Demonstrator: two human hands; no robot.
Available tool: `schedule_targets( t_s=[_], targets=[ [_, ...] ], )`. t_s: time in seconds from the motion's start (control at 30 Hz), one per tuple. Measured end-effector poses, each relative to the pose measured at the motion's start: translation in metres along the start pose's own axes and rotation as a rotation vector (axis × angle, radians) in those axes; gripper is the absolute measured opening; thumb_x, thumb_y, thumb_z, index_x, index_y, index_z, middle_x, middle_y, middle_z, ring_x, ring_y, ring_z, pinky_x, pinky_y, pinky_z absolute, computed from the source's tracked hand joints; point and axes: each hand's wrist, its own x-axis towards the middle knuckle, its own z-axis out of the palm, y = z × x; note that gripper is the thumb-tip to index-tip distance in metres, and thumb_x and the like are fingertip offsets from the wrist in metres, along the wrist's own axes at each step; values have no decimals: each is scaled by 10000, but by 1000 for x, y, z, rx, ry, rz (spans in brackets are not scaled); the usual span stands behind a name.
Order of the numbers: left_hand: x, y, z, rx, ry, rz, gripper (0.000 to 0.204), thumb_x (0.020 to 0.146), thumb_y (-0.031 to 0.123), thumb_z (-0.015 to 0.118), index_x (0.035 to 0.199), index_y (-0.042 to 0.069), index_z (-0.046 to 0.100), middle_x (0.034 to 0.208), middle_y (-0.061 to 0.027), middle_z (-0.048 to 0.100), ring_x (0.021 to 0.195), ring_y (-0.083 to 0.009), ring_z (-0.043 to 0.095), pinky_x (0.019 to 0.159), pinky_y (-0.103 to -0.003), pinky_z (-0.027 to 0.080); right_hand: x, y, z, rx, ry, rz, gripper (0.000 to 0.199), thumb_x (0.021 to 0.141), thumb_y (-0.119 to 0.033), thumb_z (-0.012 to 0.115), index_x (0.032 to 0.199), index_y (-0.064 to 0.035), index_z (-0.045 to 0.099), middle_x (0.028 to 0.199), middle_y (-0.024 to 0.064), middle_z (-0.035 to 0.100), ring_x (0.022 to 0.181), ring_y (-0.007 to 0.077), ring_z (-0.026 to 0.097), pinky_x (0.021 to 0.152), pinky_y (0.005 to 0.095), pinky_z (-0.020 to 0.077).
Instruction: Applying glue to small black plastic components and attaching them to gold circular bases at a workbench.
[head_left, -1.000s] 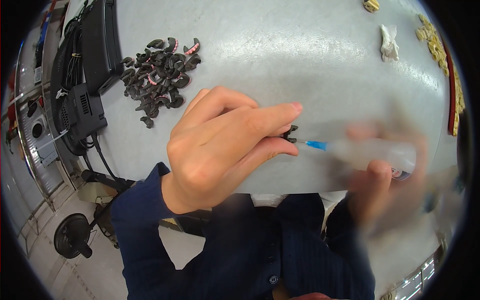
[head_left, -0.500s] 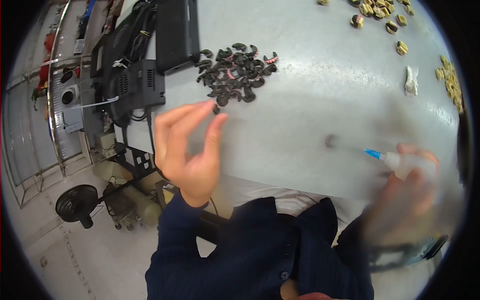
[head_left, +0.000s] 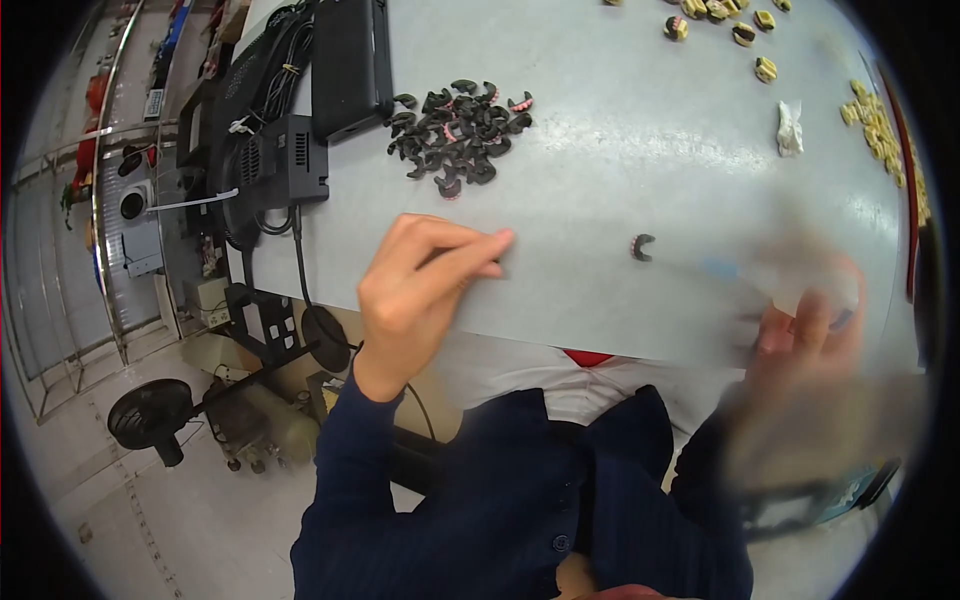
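Grey table (head_left: 620,150) | left hand (head_left: 425,290) moved right | single black clip (head_left: 642,246) released

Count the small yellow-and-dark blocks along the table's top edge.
5 small yellow-and-dark blocks: at the top edge and, beside them and, lowest. More may lie beyond the frame.

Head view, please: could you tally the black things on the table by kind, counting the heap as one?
heap of black curved pieces: 1
lone black curved piece: 1
black boxes at the left edge, the flat box and the vented box: 2
Total: 4
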Motion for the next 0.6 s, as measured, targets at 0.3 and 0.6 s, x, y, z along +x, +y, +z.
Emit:
schedule_targets(
  t_s=[0.3, 0.6],
  targets=[
    [12, 4, 20, -113, -61, 42, 411, 596, -25, 782, 991, 80, 744, 932, -64, 625, 790, -214, 550, 629, -302, 474, -11, -12, 16, -10, -4, 137, 297, 888, -195, 661, 1067, -9, 514, 905, 189, 698, 466, 48, 429, 464, 160, 353],
    [13, -6, 14, -76, -100, 215, 332, 605, 93, 798, 934, 104, 759, 918, -35, 654, 878, -252, 582, 731, -343, 485, -29, -14, 53, -53, -183, 170, 537, 887, -358, 670, 1197, 29, 465, 920, 180, 682, 467, 34, 428, 391, 187, 337]
  ],
)
